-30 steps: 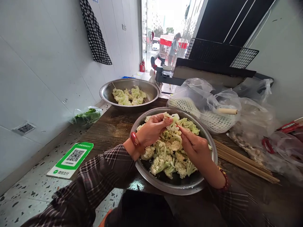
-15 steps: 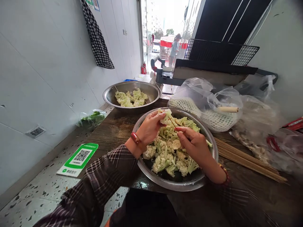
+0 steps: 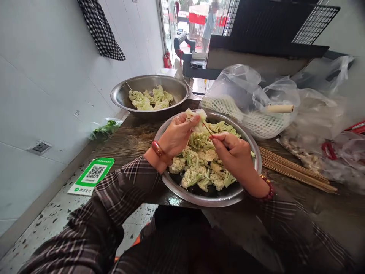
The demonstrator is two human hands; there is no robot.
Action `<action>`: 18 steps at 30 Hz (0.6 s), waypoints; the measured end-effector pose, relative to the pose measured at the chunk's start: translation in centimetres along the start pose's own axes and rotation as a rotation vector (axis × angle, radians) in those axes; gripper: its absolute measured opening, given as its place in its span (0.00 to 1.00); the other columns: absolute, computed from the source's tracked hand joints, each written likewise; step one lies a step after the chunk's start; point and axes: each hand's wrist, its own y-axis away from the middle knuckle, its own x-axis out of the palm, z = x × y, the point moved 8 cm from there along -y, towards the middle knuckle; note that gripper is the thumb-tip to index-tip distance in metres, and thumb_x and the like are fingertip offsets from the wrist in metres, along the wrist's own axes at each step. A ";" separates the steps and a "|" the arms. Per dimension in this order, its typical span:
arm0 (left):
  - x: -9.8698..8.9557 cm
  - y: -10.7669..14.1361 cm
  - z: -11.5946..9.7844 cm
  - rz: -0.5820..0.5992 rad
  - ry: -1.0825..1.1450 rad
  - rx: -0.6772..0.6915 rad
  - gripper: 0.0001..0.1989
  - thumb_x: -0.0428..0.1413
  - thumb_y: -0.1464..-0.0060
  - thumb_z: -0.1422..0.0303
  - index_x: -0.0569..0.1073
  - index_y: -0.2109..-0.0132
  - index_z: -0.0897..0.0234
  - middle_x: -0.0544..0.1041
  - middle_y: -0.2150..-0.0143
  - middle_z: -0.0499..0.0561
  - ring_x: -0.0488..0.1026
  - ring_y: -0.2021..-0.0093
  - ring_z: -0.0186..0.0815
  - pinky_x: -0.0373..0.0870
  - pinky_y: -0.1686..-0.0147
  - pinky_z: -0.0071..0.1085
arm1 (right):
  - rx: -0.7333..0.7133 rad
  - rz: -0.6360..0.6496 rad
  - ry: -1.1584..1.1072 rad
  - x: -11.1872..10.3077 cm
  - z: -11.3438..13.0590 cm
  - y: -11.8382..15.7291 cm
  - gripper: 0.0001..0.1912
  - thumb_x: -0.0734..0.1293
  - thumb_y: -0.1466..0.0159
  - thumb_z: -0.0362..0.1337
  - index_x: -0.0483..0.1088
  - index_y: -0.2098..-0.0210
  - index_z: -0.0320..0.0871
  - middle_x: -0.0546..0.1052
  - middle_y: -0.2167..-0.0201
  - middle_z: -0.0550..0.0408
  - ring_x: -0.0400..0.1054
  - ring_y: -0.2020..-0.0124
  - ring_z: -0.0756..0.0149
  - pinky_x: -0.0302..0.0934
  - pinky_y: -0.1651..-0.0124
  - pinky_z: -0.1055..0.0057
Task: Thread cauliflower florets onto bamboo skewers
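Pale cauliflower florets (image 3: 209,155) fill a round metal basin (image 3: 196,201) on the dark wooden table. Above its left part, my left hand (image 3: 178,135) has its fingers closed round a floret piece (image 3: 201,118). My right hand (image 3: 235,154) pinches a thin wooden skewer (image 3: 208,128) over the basin; the skewer's far end meets the floret piece. To the back left stands a second metal basin (image 3: 178,82) with skewered cauliflower (image 3: 148,99) in it.
A bundle of bamboo skewers (image 3: 296,169) lies right of the near basin. Behind it are clear plastic bags (image 3: 256,110) with white foam netting. A green QR-code card (image 3: 91,176) is at the left table edge. A person (image 3: 209,24) stands outside the doorway.
The camera has tipped downward, so the scene sits higher in view. My left hand has turned the floret piece slightly, and my right hand still pinches the skewer.
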 end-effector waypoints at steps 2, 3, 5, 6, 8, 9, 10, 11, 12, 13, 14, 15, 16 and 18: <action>0.8 0.2 0.6 0.053 -0.056 -0.031 0.14 0.70 0.55 0.61 0.77 0.69 0.65 0.76 0.69 0.46 0.70 0.66 0.30 0.66 0.60 0.29 | -0.006 -0.023 0.027 -0.2 0.2 -0.2 0.09 0.64 0.33 0.38 0.73 0.68 0.46 0.76 0.76 0.58 0.68 0.74 0.68 0.62 0.68 0.70; 1.1 0.3 0.8 0.074 -0.084 -0.037 0.14 0.70 0.55 0.60 0.76 0.70 0.65 0.76 0.69 0.47 0.70 0.66 0.30 0.66 0.59 0.29 | -0.005 -0.031 0.039 -0.2 0.2 -0.3 0.09 0.64 0.33 0.38 0.73 0.69 0.46 0.75 0.77 0.59 0.68 0.74 0.68 0.62 0.68 0.70; 1.4 0.5 0.7 0.093 -0.134 -0.016 0.15 0.68 0.53 0.58 0.77 0.69 0.65 0.76 0.68 0.47 0.70 0.65 0.31 0.66 0.58 0.30 | 0.003 -0.041 0.052 -0.4 0.0 -0.6 0.09 0.64 0.33 0.39 0.72 0.69 0.46 0.74 0.77 0.59 0.67 0.75 0.68 0.61 0.68 0.70; 1.5 0.5 0.5 0.096 -0.166 0.005 0.15 0.67 0.51 0.57 0.77 0.67 0.65 0.76 0.67 0.48 0.70 0.64 0.32 0.66 0.58 0.30 | 0.009 -0.052 0.055 -0.5 -0.2 -0.7 0.09 0.64 0.33 0.39 0.72 0.68 0.46 0.74 0.77 0.60 0.66 0.75 0.69 0.61 0.68 0.70; 1.4 0.5 -0.2 0.079 -0.259 0.057 0.15 0.64 0.48 0.56 0.79 0.62 0.63 0.77 0.64 0.49 0.70 0.61 0.33 0.65 0.57 0.31 | 0.033 -0.102 0.061 -1.1 -0.9 -0.8 0.08 0.64 0.33 0.40 0.73 0.66 0.46 0.74 0.78 0.60 0.66 0.75 0.68 0.61 0.68 0.70; 1.2 0.4 -0.5 0.063 -0.331 0.085 0.15 0.64 0.47 0.57 0.79 0.59 0.63 0.77 0.63 0.49 0.70 0.61 0.34 0.65 0.57 0.31 | 0.052 -0.144 0.054 -1.6 -1.3 -0.8 0.08 0.64 0.33 0.40 0.73 0.65 0.45 0.73 0.78 0.60 0.66 0.75 0.68 0.61 0.68 0.69; 1.1 0.4 -0.8 0.052 -0.423 0.110 0.14 0.63 0.47 0.59 0.79 0.58 0.63 0.77 0.63 0.50 0.70 0.61 0.34 0.65 0.57 0.31 | 0.074 -0.190 0.041 -2.1 -1.8 -0.8 0.09 0.64 0.33 0.41 0.73 0.64 0.45 0.73 0.78 0.59 0.66 0.75 0.68 0.60 0.68 0.69; 1.2 0.3 -0.8 0.061 -0.531 0.128 0.12 0.64 0.48 0.61 0.79 0.59 0.63 0.76 0.64 0.50 0.69 0.62 0.34 0.64 0.57 0.32 | 0.098 -0.235 0.022 -2.6 -2.3 -0.7 0.09 0.63 0.32 0.41 0.73 0.64 0.45 0.73 0.78 0.59 0.66 0.75 0.67 0.60 0.69 0.69; 1.5 0.3 -0.7 0.097 -0.647 0.142 0.10 0.64 0.48 0.63 0.80 0.61 0.63 0.76 0.65 0.50 0.68 0.63 0.35 0.63 0.58 0.33 | 0.118 -0.271 0.002 -3.0 -2.7 -0.6 0.10 0.63 0.32 0.42 0.73 0.63 0.45 0.72 0.78 0.59 0.65 0.76 0.67 0.60 0.70 0.69; 2.1 0.4 -0.3 0.162 -0.762 0.153 0.07 0.64 0.50 0.65 0.80 0.64 0.63 0.75 0.67 0.51 0.67 0.64 0.35 0.63 0.57 0.34 | 0.134 -0.297 -0.014 -3.2 -3.0 -0.6 0.10 0.62 0.32 0.43 0.72 0.62 0.45 0.72 0.77 0.58 0.65 0.76 0.67 0.59 0.70 0.69; 2.7 0.5 0.2 0.246 -0.869 0.164 0.05 0.65 0.51 0.67 0.79 0.67 0.63 0.73 0.68 0.51 0.66 0.65 0.36 0.62 0.56 0.35 | 0.142 -0.311 -0.023 -3.4 -3.2 -0.5 0.10 0.62 0.32 0.43 0.72 0.62 0.44 0.72 0.77 0.58 0.65 0.76 0.67 0.59 0.71 0.69; 3.3 0.7 0.8 0.335 -0.961 0.175 0.05 0.66 0.54 0.68 0.78 0.69 0.62 0.72 0.68 0.51 0.66 0.64 0.37 0.62 0.55 0.37 | 0.142 -0.314 -0.025 -3.4 -3.2 -0.5 0.10 0.63 0.32 0.42 0.72 0.61 0.44 0.73 0.76 0.58 0.65 0.75 0.67 0.58 0.71 0.69; 3.8 1.0 1.4 0.408 -1.039 0.190 0.06 0.67 0.56 0.69 0.77 0.71 0.62 0.71 0.68 0.51 0.66 0.63 0.39 0.61 0.53 0.38 | 0.137 -0.312 -0.025 -3.4 -3.1 -0.5 0.10 0.63 0.32 0.42 0.72 0.62 0.44 0.73 0.76 0.58 0.65 0.75 0.67 0.58 0.71 0.69; 4.4 1.5 2.2 0.486 -1.160 0.216 0.09 0.68 0.61 0.70 0.76 0.71 0.61 0.70 0.66 0.51 0.66 0.59 0.43 0.61 0.51 0.40 | 0.126 -0.297 -0.023 -3.3 -2.8 -0.6 0.09 0.63 0.33 0.41 0.72 0.63 0.44 0.72 0.76 0.58 0.65 0.74 0.67 0.58 0.71 0.70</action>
